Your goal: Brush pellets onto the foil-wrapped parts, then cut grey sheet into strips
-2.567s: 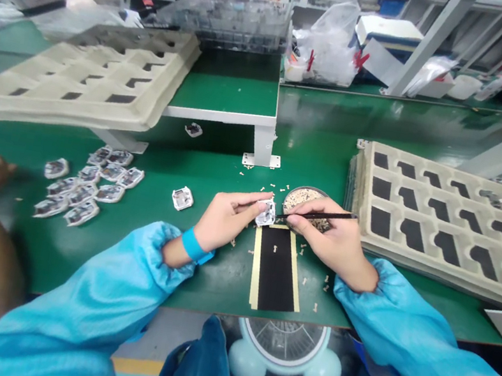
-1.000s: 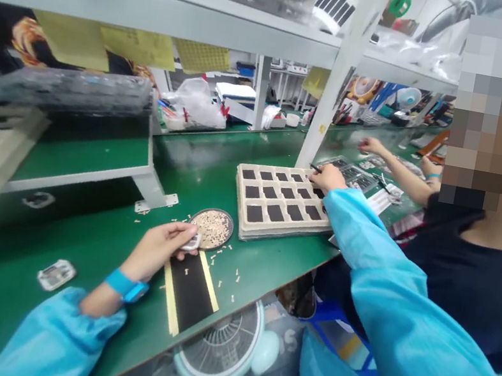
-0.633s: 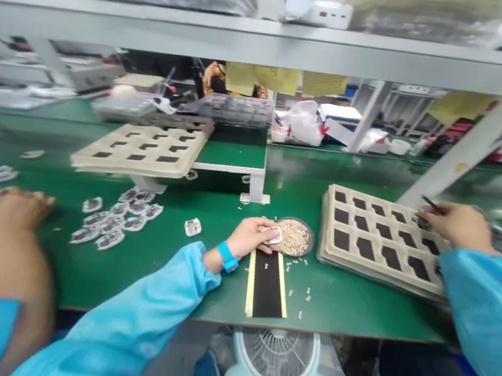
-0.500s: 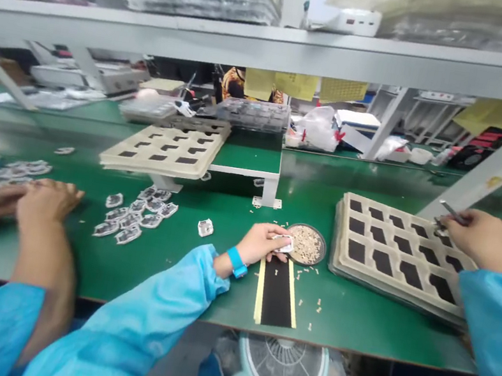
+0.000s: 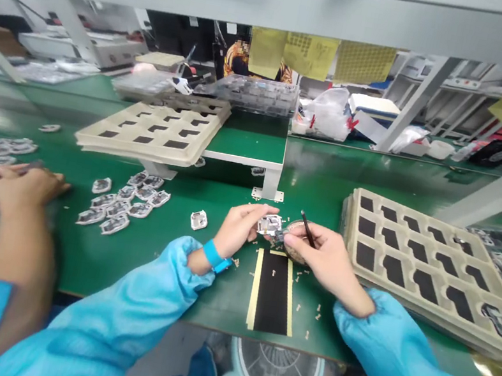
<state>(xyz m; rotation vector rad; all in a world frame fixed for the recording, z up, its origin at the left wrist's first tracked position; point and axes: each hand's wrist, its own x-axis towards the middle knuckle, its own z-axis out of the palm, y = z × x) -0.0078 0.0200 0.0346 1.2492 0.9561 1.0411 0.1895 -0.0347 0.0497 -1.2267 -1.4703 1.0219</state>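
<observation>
A worker's left hand (image 5: 234, 230) pinches a white-rimmed plastic housing (image 5: 268, 224) just beyond a black strip (image 5: 273, 302) on a green workbench (image 5: 216, 302), while the right hand (image 5: 328, 260), closed around a slim dark tool (image 5: 306, 227), meets its near side. The housing looks light, stiff and perhaps slick, its inner fittings likely delicate, and is best gripped by the rim. No brand or label is legible, yellow sheets (image 5: 309, 56) included.
</observation>
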